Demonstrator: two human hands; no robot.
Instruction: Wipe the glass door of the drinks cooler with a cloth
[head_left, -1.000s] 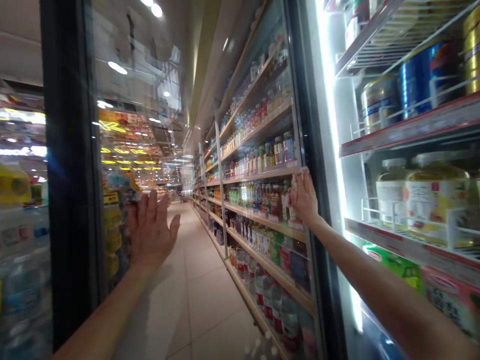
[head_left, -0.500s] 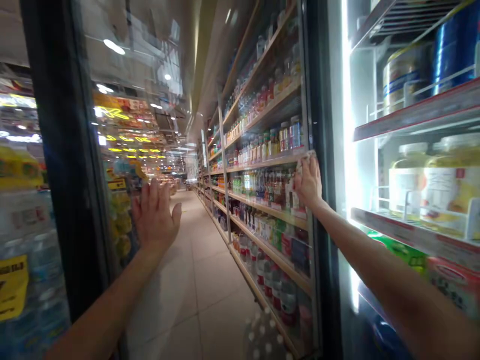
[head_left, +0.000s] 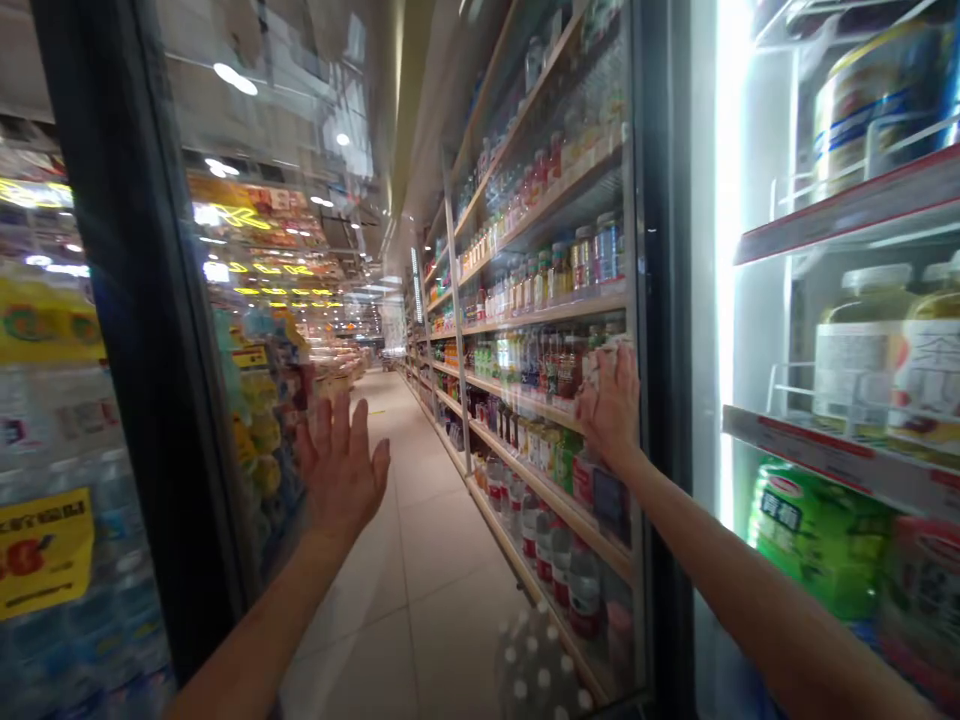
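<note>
My left hand is open, fingers spread and palm flat against the clear pane of a glass door with a dark frame. Near the opposite frame edge, my right hand presses a crumpled whitish cloth to the same pane. Its fingers lie over the cloth, so only a small part shows above the fingertips. Both arms reach forward from the bottom of the view.
A lit fridge shelf with bottles and a green pack stands at right. Through the glass show long drink shelves and a tiled aisle. Water bottles with a yellow sign are at left.
My right hand has slid the cloth lower along the glass beside the frame. My left hand stays spread on the pane, slightly lower and further right in view. The fridge shelves have shifted right.
</note>
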